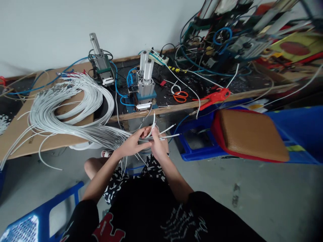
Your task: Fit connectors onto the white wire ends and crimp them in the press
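Note:
Both of my hands meet above my lap, just in front of the bench edge. My left hand (133, 143) is closed around white cables near their ends. My right hand (158, 143) pinches some of the same cables, thumb on top; one end bends upward and a few stick out to the right. The large coiled bundle of white cables (98, 101) lies on cardboard at the left and trails into my hands, with loose ends hanging over my lap. Exactly how many cables each hand grips is hidden by the fingers.
Two small pneumatic presses (145, 85) stand on the bench (118, 117). Orange-handled scissors (180, 96) and a red wire stripper tool (218, 95) lie right of them. A brown cushion (252, 134) rests on a blue stool at right; a blue plastic chair (42, 211) stands lower left.

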`<state>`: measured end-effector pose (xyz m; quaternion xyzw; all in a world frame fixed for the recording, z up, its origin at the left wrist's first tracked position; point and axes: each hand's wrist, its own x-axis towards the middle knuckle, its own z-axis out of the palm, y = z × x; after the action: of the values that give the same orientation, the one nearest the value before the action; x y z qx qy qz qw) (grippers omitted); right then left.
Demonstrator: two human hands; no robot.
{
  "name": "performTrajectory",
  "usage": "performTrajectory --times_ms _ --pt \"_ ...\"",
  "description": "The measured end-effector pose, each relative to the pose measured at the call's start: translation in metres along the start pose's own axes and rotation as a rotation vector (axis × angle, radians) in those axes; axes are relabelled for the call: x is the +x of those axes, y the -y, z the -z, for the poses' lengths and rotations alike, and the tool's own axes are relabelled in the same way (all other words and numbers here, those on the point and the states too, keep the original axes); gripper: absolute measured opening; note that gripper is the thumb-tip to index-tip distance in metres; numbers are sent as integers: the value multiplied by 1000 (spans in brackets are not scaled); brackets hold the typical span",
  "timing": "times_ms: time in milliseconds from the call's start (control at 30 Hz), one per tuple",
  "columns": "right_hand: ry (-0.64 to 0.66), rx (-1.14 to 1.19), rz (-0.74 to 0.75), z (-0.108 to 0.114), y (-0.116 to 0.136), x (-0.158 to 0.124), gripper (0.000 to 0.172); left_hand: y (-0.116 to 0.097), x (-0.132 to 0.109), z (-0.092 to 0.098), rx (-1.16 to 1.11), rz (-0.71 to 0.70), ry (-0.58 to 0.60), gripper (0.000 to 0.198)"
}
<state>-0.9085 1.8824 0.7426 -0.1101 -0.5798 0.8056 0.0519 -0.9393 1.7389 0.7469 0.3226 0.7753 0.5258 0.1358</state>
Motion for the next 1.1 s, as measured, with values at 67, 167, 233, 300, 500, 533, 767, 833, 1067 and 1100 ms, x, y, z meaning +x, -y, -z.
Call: performTrajectory --times_ms 67,167,233,300,500,533,767,833,1067,1100 --pt "-28 -40 40 0 6 1 29 7 -1 -1 38 63 10 54" --pt "-57 -131 103 3 6 1 40 10 1 -8 75 152 -34 38" --pt "-57 -155 119 7 2 0 45 8 5 -13 93 147 -101 28" --pt "-33 -144 105 11 -1 -1 41 6 8 -17 102 114 -179 25" --pt "-49 -275 137 21 1 -7 33 7 11 -15 -28 124 -278 29" --pt "-70 -294 141 21 3 -8 32 6 9 -14 -48 136 -292 31" --pt "-110 -223 124 17 11 -9 21 -7 -1 -1 -129 37 -365 52" --pt "-19 -198 85 15 11 -11 19 -7 -5 -2 -95 45 -308 56" --pt "23 -172 52 10 8 -13 16 2 -15 -14 116 3 -245 30" --pt "12 -174 55 11 7 -12 16 3 -16 -15 139 -8 -231 29"
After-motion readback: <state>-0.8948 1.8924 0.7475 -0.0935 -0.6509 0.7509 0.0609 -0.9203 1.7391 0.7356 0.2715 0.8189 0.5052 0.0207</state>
